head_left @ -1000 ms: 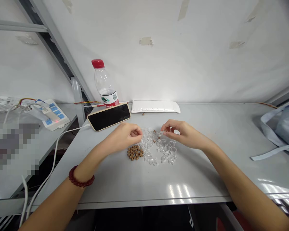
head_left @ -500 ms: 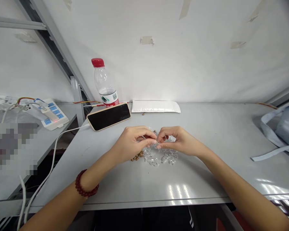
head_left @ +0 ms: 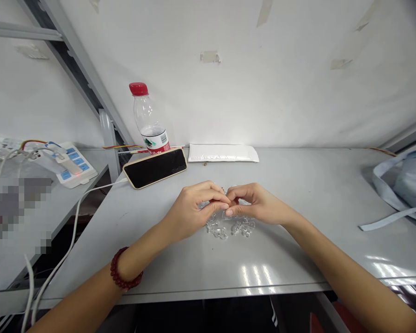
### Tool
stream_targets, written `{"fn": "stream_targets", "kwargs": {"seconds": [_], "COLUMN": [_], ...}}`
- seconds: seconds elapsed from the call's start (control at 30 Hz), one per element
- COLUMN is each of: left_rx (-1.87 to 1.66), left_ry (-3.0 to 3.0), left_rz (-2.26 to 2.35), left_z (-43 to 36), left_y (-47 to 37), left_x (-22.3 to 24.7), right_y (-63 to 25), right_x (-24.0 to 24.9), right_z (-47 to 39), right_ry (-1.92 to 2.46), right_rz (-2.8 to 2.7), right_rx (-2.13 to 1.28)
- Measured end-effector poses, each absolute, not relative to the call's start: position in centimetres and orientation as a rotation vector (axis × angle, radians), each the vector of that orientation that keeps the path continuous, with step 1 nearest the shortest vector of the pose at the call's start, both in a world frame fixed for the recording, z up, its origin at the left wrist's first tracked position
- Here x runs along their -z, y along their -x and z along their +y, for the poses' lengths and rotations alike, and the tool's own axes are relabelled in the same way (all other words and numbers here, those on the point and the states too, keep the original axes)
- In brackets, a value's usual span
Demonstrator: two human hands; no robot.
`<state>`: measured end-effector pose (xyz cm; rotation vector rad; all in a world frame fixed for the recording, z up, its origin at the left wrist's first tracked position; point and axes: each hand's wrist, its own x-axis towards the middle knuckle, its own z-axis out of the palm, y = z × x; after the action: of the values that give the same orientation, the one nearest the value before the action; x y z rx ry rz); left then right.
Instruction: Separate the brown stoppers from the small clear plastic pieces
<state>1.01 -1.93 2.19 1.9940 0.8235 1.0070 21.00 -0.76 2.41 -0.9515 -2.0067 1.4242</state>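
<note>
Over the middle of the grey table (head_left: 180,273), my left hand (head_left: 203,206) and my right hand (head_left: 251,201) meet at the fingertips. Both are closed in a pinch, and whatever lies between the fingertips is too small and hidden to name. Small clear plastic pieces (head_left: 243,227) lie under and in front of my hands, several of them near my right hand and more clear pieces (head_left: 217,230) near my left. A dark red bead bracelet (head_left: 125,273) is round my left wrist.
Behind my left hand, a phone (head_left: 156,169) leans against a red-capped bottle (head_left: 149,120). A white packet (head_left: 223,153) lies by the wall. A power strip (head_left: 78,166) with cables is at the left, a pale blue bag (head_left: 414,180) at the right.
My left hand has shifted right, so its fingertips now touch those of my right hand. It now covers the small brown pieces that showed beside it.
</note>
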Motion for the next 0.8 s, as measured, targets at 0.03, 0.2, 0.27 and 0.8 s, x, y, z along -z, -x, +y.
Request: {"fn": "stream_targets", "kwargs": {"seconds": [0.03,0.2,0.27,0.8], "left_rx": [-1.008,-0.928,-0.854,-1.110], "left_ry": [-1.993,-2.017,-2.081,-2.530], "left_rz": [0.834,0.842,0.827,0.821], "left_z": [-1.9,-2.0,-2.1,-2.0], "left_y": [-1.0,-0.7,-0.5,-1.2], "left_x": [-2.1,-2.6,-2.9,-0.9], "right_y": [-21.0,-21.1,-21.0,-20.4], "right_x": [-2.4,-2.2,-2.2,-1.7], "right_z": [-0.8,-0.7,-0.7,-0.7], "right_ry": [0.950,0.930,0.899,0.862], "right_rz": [-1.997,-1.942,-1.897,-1.746], "right_rx": [-1.438,-1.510,-1.546,-1.651]}}
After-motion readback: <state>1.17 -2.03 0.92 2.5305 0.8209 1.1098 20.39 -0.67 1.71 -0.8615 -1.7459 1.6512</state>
